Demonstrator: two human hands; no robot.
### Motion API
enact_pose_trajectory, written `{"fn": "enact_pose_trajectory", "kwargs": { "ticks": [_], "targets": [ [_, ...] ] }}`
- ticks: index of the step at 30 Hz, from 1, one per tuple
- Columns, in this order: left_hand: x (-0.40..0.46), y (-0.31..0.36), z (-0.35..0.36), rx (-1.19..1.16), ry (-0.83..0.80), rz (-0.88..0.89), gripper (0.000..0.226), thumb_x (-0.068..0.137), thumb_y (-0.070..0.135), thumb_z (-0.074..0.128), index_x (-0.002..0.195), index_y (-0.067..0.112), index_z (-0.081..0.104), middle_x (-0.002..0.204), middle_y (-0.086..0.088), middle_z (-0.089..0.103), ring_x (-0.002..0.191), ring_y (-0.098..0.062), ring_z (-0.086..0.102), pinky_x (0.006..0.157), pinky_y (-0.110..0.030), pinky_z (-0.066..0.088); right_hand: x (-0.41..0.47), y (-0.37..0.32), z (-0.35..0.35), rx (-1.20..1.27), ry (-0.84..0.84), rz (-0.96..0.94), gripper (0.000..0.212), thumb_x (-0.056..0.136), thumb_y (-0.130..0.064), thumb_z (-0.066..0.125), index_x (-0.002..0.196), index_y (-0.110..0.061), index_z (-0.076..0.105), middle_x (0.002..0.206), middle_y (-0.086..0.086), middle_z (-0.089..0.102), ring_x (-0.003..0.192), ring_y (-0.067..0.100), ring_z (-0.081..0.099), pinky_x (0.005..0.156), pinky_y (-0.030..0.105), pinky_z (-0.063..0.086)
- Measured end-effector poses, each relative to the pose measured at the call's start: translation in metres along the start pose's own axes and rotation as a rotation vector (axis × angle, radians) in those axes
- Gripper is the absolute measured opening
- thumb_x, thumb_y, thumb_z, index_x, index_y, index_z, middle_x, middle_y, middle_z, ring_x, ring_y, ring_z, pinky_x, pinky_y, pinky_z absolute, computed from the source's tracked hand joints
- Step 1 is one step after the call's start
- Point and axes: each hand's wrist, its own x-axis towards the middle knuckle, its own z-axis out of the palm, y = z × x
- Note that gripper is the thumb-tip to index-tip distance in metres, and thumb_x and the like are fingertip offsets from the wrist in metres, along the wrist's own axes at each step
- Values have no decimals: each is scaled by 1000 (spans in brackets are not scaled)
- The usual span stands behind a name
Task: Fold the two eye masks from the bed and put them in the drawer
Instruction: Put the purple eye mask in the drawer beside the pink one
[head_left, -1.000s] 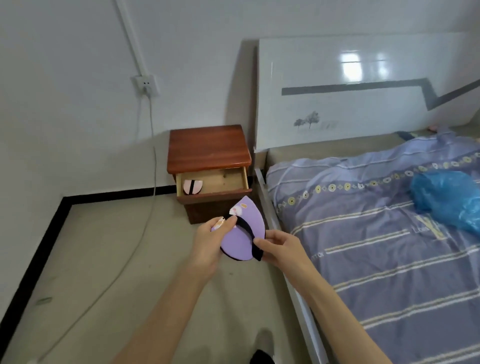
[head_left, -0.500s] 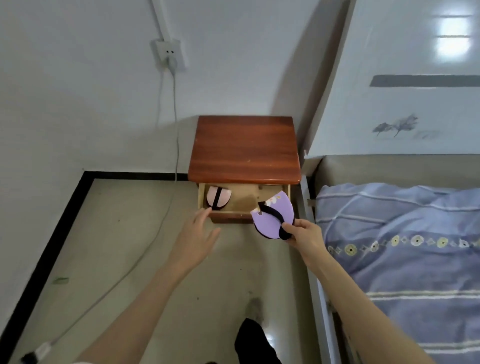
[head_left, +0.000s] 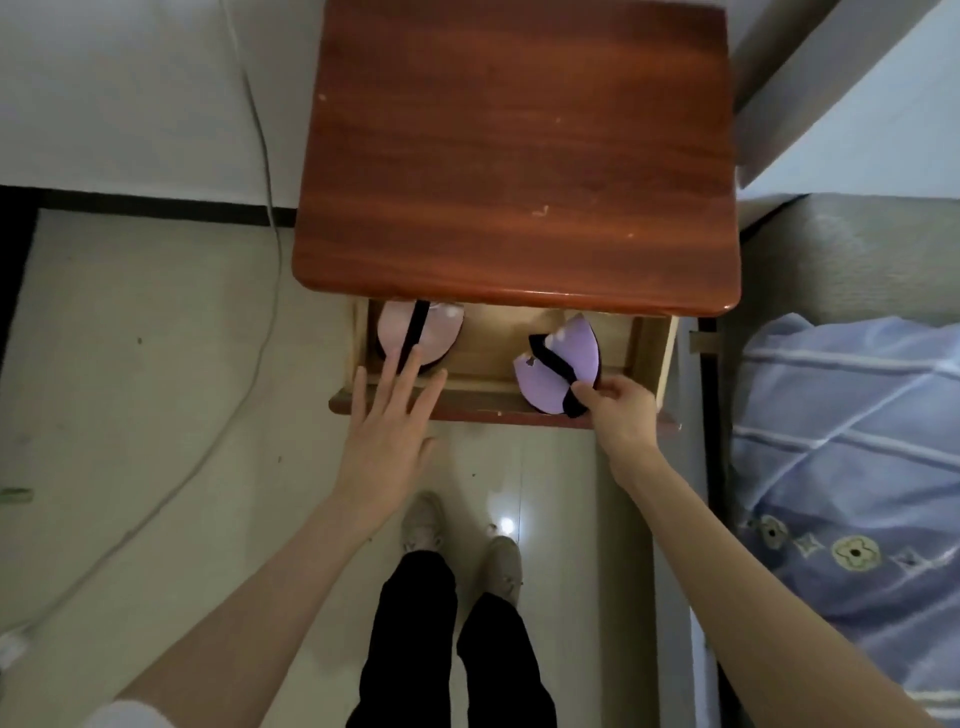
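I look straight down at a red-brown nightstand (head_left: 519, 145) with its drawer (head_left: 488, 402) pulled out. A folded pink eye mask (head_left: 441, 338) with a black strap lies in the drawer's left part. My right hand (head_left: 621, 413) pinches a folded purple eye mask (head_left: 576, 358) by its black strap, over the drawer's right part and front edge. My left hand (head_left: 392, 431) is flat with fingers spread over the drawer's front edge, fingertips close to the pink mask, holding nothing.
A white cable (head_left: 260, 171) runs down the wall and across the floor at left. The bed (head_left: 852, 467) with a striped blue cover stands right of the nightstand. My legs and shoes (head_left: 462, 540) stand on the pale floor in front of the drawer.
I have stepped up to the nightstand and now look down on it. My right hand carried the purple mask over the drawer. My left hand let go of it and reached to the drawer front.
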Motion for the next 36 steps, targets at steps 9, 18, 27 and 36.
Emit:
{"fn": "enact_pose_trajectory", "kwargs": {
  "ticks": [9, 18, 27, 36],
  "targets": [
    [28, -37, 23, 123, 182, 92, 111, 63, 21, 82, 145, 19, 7, 152, -20, 13, 141, -32, 1, 108, -60, 7, 58, -9, 35, -237, 48, -97, 21, 90, -15, 52, 104, -3, 63, 100, 14, 68, 83, 21, 59, 71, 29, 46],
    [30, -34, 16, 153, 187, 116, 118, 60, 28, 83, 146, 17, 3, 152, -15, 5, 142, -32, 1, 110, -60, 6, 19, 11, 19, -544, 66, -428, 31, 90, -20, 53, 117, -5, 54, 111, 16, 64, 99, 29, 60, 82, 30, 46],
    [29, -33, -4, 125, 303, 49, 112, 66, 40, 78, 145, 15, 3, 153, -14, 6, 143, -30, 4, 111, -59, 4, -12, 22, -12, -1026, 136, -737, 83, 63, -32, 81, 132, -6, 42, 138, 26, 46, 133, 43, 34, 108, 62, 19],
    [50, -40, -44, 105, 232, 105, 101, 68, 35, 76, 145, 19, 12, 153, -16, 22, 142, -32, 8, 111, -62, 5, 13, -15, -36, -1033, 226, -854, 109, 57, -45, 80, 142, -11, 22, 151, 20, 27, 140, 31, 11, 112, 55, 5]
  ]
}}
